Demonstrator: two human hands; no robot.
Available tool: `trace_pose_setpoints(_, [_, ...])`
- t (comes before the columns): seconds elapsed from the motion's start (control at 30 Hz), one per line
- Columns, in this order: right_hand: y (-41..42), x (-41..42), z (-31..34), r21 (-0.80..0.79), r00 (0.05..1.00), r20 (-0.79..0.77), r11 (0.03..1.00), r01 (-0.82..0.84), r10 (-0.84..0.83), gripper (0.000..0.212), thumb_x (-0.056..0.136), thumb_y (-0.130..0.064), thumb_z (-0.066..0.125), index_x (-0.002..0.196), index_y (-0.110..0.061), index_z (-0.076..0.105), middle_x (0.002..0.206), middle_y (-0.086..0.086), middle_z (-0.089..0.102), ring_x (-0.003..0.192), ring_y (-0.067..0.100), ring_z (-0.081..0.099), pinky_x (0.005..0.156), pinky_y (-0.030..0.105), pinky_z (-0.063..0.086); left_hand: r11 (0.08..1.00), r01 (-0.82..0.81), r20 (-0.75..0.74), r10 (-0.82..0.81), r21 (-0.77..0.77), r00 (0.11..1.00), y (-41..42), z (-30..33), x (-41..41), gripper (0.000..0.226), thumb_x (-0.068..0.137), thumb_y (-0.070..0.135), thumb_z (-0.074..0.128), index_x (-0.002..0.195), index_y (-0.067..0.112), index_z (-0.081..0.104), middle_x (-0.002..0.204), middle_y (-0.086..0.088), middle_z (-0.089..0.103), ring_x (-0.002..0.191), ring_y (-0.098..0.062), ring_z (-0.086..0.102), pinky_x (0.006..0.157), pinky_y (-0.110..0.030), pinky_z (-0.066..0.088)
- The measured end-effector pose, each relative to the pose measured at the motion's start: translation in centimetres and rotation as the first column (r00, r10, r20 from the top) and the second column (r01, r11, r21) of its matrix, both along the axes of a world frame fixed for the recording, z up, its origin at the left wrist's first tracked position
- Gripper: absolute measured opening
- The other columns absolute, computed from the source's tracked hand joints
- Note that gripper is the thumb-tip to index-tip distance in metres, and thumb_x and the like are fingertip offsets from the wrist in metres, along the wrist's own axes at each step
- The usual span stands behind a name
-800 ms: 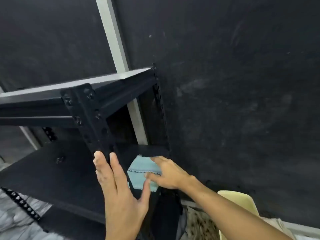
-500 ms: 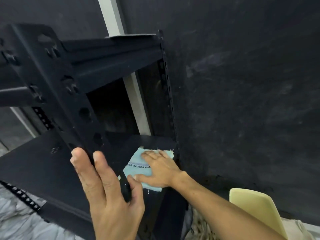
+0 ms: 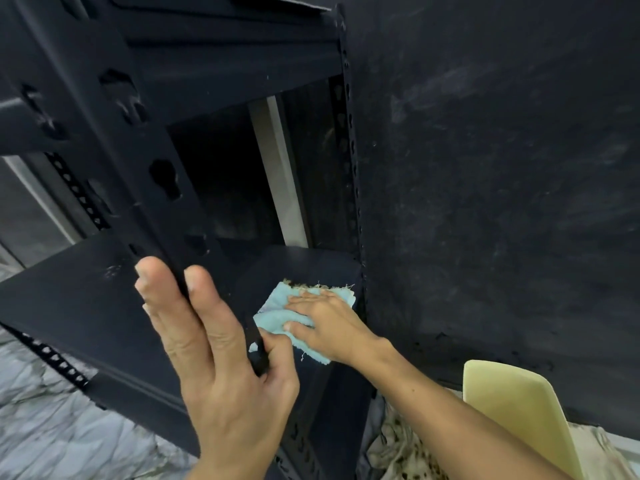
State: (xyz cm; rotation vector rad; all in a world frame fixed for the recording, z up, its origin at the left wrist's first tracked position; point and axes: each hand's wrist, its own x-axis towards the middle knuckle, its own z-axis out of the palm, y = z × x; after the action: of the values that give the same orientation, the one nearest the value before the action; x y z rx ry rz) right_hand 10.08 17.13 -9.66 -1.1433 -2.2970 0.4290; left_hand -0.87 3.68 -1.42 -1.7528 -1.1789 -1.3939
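Left hand (image 3: 225,358) stretches fingers toward eleven o'clock, thumb seemingly hooked round the post (image 3: 187,223); right hand (image 3: 329,320) lies flat at its two o'clock.

The upright post (image 3: 162,181) is black metal, painted matt, with punched slots. The shelf (image 3: 86,306) is also matt black and smooth, with some pale scuffs. The cloth (image 3: 277,318) is soft light blue fabric, frayed at its edge. The dark wall (image 3: 485,168) looks rough and chalky. The pale yellow chair (image 3: 512,410) is probably smooth plastic.
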Motion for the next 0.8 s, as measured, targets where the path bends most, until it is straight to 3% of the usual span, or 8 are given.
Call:
trace_pose_setpoints(0.07, [-1.0, 0.2, -0.2, 0.038, 0.999, -0.042, 0.999, 0.028, -0.026, 0.040, 0.097, -0.028, 0.053, 0.133, -0.012, 0.058, 0.141, 0.005, 0.056, 0.139, 0.015, 0.039, 0.120, 0.033, 0.014, 1.000, -0.011, 0.026, 0.011, 0.010, 1.000, 0.1, -0.5, -0.1, 0.106, 0.086, -0.003, 0.056, 0.162, 0.027, -0.012, 0.168, 0.015, -0.024, 0.159, -0.014, -0.014, 0.121, -0.069, 0.023])
trace_pose_setpoints(0.2, [-4.4, 2.9, 0.1, 0.074, 0.987, -0.150, 0.995, 0.070, -0.059, 0.033, 0.092, -0.018, 0.058, 0.123, -0.009, 0.064, 0.126, 0.005, 0.068, 0.123, 0.016, 0.055, 0.114, 0.029, 0.028, 0.999, -0.024, 0.001, 0.024, -0.021, 1.000, -0.1, -0.2, 0.0, 0.112, 0.080, -0.013, 0.059, 0.164, 0.018, -0.008, 0.169, 0.010, -0.026, 0.159, -0.017, -0.017, 0.124, -0.067, 0.016])
trace_pose_setpoints(0.3, [-7.5, 6.6, 0.7, 0.097, 0.980, -0.178, 0.989, 0.112, -0.093, 0.036, 0.091, -0.017, 0.063, 0.126, -0.009, 0.063, 0.128, 0.004, 0.066, 0.118, 0.015, 0.060, 0.115, 0.027, 0.030, 0.998, -0.019, 0.037, 0.022, -0.064, 0.999, -0.4, -0.1, 0.3, 0.098, 0.079, -0.014, 0.057, 0.160, 0.007, 0.006, 0.170, 0.008, -0.027, 0.160, -0.019, -0.017, 0.122, -0.070, 0.018])
trace_pose_setpoints(0.43, [-12.8, 12.1, 2.6, 0.096, 0.976, -0.127, 0.977, 0.192, -0.179, 0.033, 0.092, -0.017, 0.061, 0.125, -0.011, 0.063, 0.127, -0.001, 0.067, 0.109, 0.014, 0.064, 0.114, 0.026, 0.029, 0.986, 0.021, 0.148, 0.003, -0.165, 0.989, -1.9, 0.3, 1.4, 0.091, 0.079, -0.010, 0.054, 0.159, -0.002, 0.012, 0.165, -0.031, -0.007, 0.159, -0.022, -0.019, 0.119, -0.075, 0.017])
trace_pose_setpoints(0.5, [-15.9, 14.9, 3.6, 0.090, 0.959, -0.134, 0.961, 0.262, -0.249, 0.028, 0.091, -0.016, 0.060, 0.119, -0.011, 0.066, 0.118, 0.000, 0.071, 0.100, 0.016, 0.066, 0.110, 0.024, 0.034, 0.954, 0.072, 0.242, 0.000, -0.291, 0.970, -3.7, 0.2, 2.6, 0.089, 0.079, -0.003, 0.052, 0.160, -0.003, 0.015, 0.167, -0.031, -0.010, 0.157, -0.023, -0.022, 0.125, -0.067, 0.004])
trace_pose_setpoints(0.6, [-20.7, 19.6, 4.4, -0.001, 0.908, -0.143, 0.917, 0.398, -0.394, 0.028, 0.091, -0.020, 0.058, 0.116, -0.015, 0.068, 0.110, 0.001, 0.073, 0.097, 0.016, 0.066, 0.090, 0.033, 0.050, 0.905, 0.160, 0.291, -0.043, -0.394, 0.956, -6.9, -1.3, 4.8, 0.081, 0.082, 0.009, 0.054, 0.158, -0.001, 0.029, 0.173, -0.013, -0.012, 0.159, -0.024, -0.017, 0.128, -0.047, -0.004])
trace_pose_setpoints(0.67, [-23.6, 22.6, 4.1, -0.040, 0.879, -0.127, 0.888, 0.459, -0.460, 0.024, 0.090, -0.026, 0.054, 0.109, -0.021, 0.068, 0.099, -0.004, 0.074, 0.088, 0.012, 0.066, 0.078, 0.034, 0.052, 0.823, 0.216, 0.315, -0.047, -0.526, 0.948, -9.1, -2.5, 6.9, 0.067, 0.089, 0.009, 0.057, 0.154, 0.004, 0.041, 0.173, -0.005, 0.012, 0.161, -0.024, 0.007, 0.130, -0.045, 0.009])
trace_pose_setpoints(0.8, [-27.4, 27.1, 1.8, -0.090, 0.821, -0.108, 0.828, 0.553, -0.560, 0.033, 0.088, -0.039, 0.044, 0.103, -0.022, 0.069, 0.089, -0.006, 0.073, 0.077, 0.010, 0.062, 0.069, 0.027, 0.046, 0.434, 0.378, 0.362, -0.123, -0.818, 0.924, -10.8, -7.5, 12.2, 0.066, 0.087, 0.007, 0.073, 0.149, 0.009, 0.052, 0.159, -0.008, 0.048, 0.147, -0.029, 0.047, 0.119, -0.038, 0.035])
